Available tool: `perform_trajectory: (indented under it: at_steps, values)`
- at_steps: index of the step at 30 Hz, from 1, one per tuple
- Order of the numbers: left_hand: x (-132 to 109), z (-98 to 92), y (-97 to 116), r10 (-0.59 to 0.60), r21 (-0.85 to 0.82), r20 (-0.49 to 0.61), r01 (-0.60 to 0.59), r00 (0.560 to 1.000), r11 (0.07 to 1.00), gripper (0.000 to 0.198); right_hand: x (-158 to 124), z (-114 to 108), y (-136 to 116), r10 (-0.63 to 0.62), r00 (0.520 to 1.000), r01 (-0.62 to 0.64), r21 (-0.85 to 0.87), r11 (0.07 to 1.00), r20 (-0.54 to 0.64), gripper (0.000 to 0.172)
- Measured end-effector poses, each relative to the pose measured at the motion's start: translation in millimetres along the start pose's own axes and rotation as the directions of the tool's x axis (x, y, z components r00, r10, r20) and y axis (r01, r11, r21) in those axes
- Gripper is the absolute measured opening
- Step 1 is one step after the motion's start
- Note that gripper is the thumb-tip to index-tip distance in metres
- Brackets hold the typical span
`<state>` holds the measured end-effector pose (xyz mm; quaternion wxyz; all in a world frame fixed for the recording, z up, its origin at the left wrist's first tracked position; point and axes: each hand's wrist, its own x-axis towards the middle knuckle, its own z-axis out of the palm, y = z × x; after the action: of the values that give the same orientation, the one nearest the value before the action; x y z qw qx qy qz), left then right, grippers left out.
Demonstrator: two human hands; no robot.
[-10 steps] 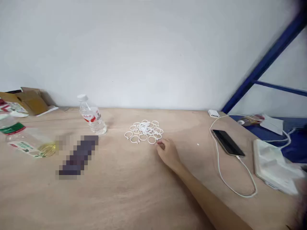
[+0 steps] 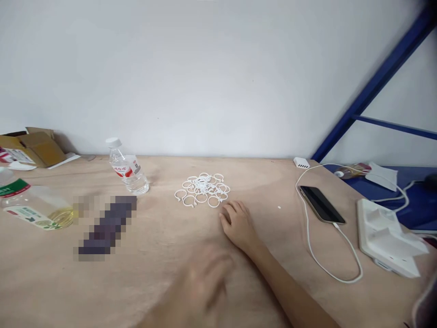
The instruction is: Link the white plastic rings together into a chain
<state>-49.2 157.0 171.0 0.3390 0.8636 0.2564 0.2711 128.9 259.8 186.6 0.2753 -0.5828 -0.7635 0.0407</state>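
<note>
Through the head camera I look across a pale wooden table [image 2: 102, 291] toward a plain wall [image 2: 218, 82]. A loose pile of white rings [image 2: 203, 184] lies at the middle of the table, several overlapping, others spread flat around the edge. My right hand [image 2: 239, 223] is just beside the pile's near right edge, palm down, fingers loosely bent and a little spread, the thumb slightly apart from the forefinger; I see nothing in its grasp. My left hand [image 2: 206, 273] is nearer to me, below the pile and apart from it; it is blurred, so I cannot tell how far its fingers are spread or whether they hold anything. Left of the rings stands a clear water bottle [image 2: 128, 171] with a white cap. To the right, a dark phone [image 2: 322, 205] lies plugged into a white cable [image 2: 308, 228].
</note>
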Motion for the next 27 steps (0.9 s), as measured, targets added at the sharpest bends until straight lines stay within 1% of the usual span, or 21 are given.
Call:
perform_trajectory:
  at_steps: [1,2,3,4,5,7,9,11,14,17,21,23,25,27]
  values:
    - [15,-27.6,-7,-0.090,0.170,-0.149,0.115,0.985,0.979,0.041,0,0,0,-0.007,1.000,0.007,-0.005,1.000,0.017,0.017]
    - [27,-50.4,-15,-0.096,0.319,-0.247,0.174,0.964,0.932,0.036,0,0,0,-0.014,0.999,0.014,-0.007,1.000,0.030,0.017]
    - [36,-67.7,-24,-0.089,0.419,-0.303,0.217,0.949,0.882,0.033,0,0,0,-0.020,0.999,0.021,-0.009,1.000,0.040,0.017]
    - [42,-79.2,-34,-0.083,0.488,-0.330,0.245,0.940,0.837,0.031,0,0,0,-0.022,0.999,0.023,-0.012,1.000,0.043,0.017]
    - [45,-85.3,-43,-0.090,0.527,-0.337,0.267,0.937,0.807,0.030,0,1,0,-0.020,0.999,0.021,-0.016,1.000,0.041,0.017]
    - [48,-85.1,-57,-0.105,0.565,-0.346,0.296,0.933,0.770,0.030,0,2,-1,-0.027,0.999,0.028,-0.015,1.000,0.034,0.019]
    - [51,-76.6,-63,-0.117,0.580,-0.345,0.310,0.931,0.753,0.032,-1,2,-2,-0.063,0.998,0.063,-0.008,0.998,0.031,0.026]
    - [57,-67.4,-63,-0.124,0.595,-0.338,0.314,0.933,0.740,0.036,-1,2,-4,-0.106,0.994,0.106,-0.006,0.994,0.040,0.031]
    - [70,-59.2,-60,-0.150,0.603,-0.324,0.326,0.934,0.728,0.038,-2,0,-5,-0.142,0.988,0.142,0.000,0.990,0.065,0.027]
    - [77,-56.8,-59,-0.176,0.593,-0.316,0.338,0.932,0.730,0.030,-2,-2,-5,-0.182,0.979,0.178,0.048,0.983,0.091,0.028]
    - [74,-58.2,-61,-0.168,0.569,-0.321,0.331,0.932,0.753,0.020,-1,-1,-3,-0.239,0.966,0.224,0.148,0.963,0.097,0.027]
    - [71,-59.1,-61,-0.162,0.545,-0.326,0.325,0.931,0.773,0.018,0,1,0,-0.217,0.974,0.198,0.227,0.953,0.060,0.025]
    - [68,-59.8,-60,-0.150,0.517,-0.340,0.317,0.929,0.795,0.017,2,2,3,-0.131,0.991,0.124,0.309,0.943,0.003,0.023]
    - [63,-60.8,-59,-0.123,0.488,-0.343,0.288,0.931,0.824,0.013,3,3,6,-0.060,0.998,0.060,0.368,0.928,-0.011,0.023]
